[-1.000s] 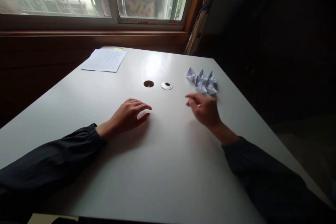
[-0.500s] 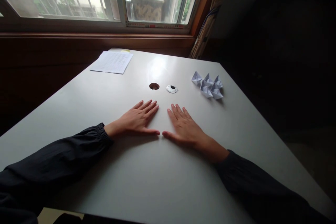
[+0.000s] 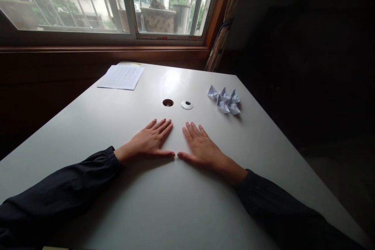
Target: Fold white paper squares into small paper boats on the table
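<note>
My left hand (image 3: 150, 138) lies flat on the white table (image 3: 117, 125), palm down, fingers stretched out, holding nothing. Beside it my right hand (image 3: 202, 148) lies flat the same way, thumbs almost touching. Both arms wear dark sleeves. A cluster of several small folded white paper boats (image 3: 225, 100) sits on the table beyond my right hand, well apart from it.
A round cable hole (image 3: 168, 102) and its loose white cap (image 3: 186, 105) lie just beyond my fingertips. A printed sheet of paper (image 3: 121, 77) rests at the far left corner. A window and wooden sill run behind the table; the table's right edge drops into a dark room.
My right hand came back from near the paper boats and both hands went flat on the table side by side. Since half a second ago they have stayed put.
</note>
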A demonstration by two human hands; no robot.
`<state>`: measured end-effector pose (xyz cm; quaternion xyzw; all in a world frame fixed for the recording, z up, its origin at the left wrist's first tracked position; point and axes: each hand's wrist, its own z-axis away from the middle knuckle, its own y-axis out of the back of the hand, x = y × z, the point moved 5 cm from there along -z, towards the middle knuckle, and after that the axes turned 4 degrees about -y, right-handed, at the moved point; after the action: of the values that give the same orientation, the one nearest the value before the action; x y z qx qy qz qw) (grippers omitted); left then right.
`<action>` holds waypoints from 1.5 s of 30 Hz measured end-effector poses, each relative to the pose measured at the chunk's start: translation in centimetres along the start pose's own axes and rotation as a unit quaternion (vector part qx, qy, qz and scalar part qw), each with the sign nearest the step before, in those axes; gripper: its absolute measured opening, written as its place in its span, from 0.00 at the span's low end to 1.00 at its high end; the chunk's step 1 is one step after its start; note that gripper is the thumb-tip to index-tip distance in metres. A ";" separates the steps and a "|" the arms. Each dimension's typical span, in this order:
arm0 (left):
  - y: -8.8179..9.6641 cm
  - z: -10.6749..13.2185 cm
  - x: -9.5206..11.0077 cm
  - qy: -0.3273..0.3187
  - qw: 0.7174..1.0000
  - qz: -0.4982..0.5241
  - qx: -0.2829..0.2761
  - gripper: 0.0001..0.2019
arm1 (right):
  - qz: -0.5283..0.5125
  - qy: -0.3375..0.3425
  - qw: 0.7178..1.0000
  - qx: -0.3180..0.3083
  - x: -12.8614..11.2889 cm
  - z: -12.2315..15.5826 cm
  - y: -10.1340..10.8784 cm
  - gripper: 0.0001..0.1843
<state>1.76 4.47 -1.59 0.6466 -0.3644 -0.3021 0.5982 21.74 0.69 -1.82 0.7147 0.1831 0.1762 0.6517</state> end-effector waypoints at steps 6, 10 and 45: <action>0.0 0.1 0.0 -0.003 1.000 -0.001 0.017 0.52 | -0.012 0.001 1.000 0.021 0.1 0.2 -0.1 0.53; 0.5 0.1 0.0 -0.003 0.999 0.024 0.046 0.50 | -0.065 0.010 0.996 0.063 -0.2 0.3 0.4 0.47; 2.3 -0.1 -1.4 0.103 0.906 0.318 0.260 0.22 | -0.374 -0.068 0.895 0.234 1.0 -0.8 2.6 0.11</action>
<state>0.85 5.64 0.59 0.6567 -0.5527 0.0782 0.5072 22.32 1.62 0.81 0.7359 0.4275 -0.1776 0.4941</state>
